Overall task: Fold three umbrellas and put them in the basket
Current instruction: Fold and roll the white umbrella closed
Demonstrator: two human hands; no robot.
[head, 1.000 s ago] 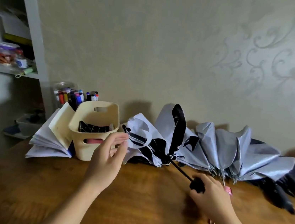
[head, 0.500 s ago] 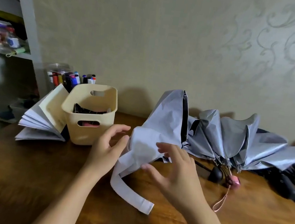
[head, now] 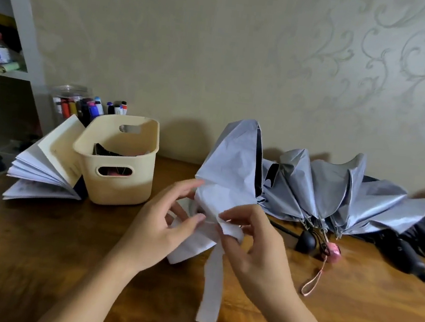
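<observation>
A pale grey umbrella (head: 232, 168) with a black lining stands bunched at the table's middle. My left hand (head: 163, 224) and my right hand (head: 252, 243) both pinch its canopy fabric near the lower edge. Its white closing strap (head: 211, 291) hangs down onto the wood below my right hand. Its black handle (head: 306, 241) lies on the table to the right. A silver umbrella (head: 336, 192) with a pink handle (head: 332, 252) lies half collapsed behind. The cream basket (head: 121, 176) stands to the left, with a dark folded umbrella (head: 105, 151) inside.
An open book (head: 41, 169) leans against the basket's left side. A jar of markers (head: 79, 104) stands behind it by the wall. A black umbrella (head: 403, 251) lies at the far right. A white shelf unit (head: 16, 24) rises at the left edge.
My right hand left the black handle and came to the grey canopy. Both hands now gather the fabric, and the strap hangs lower and straighter than before.
</observation>
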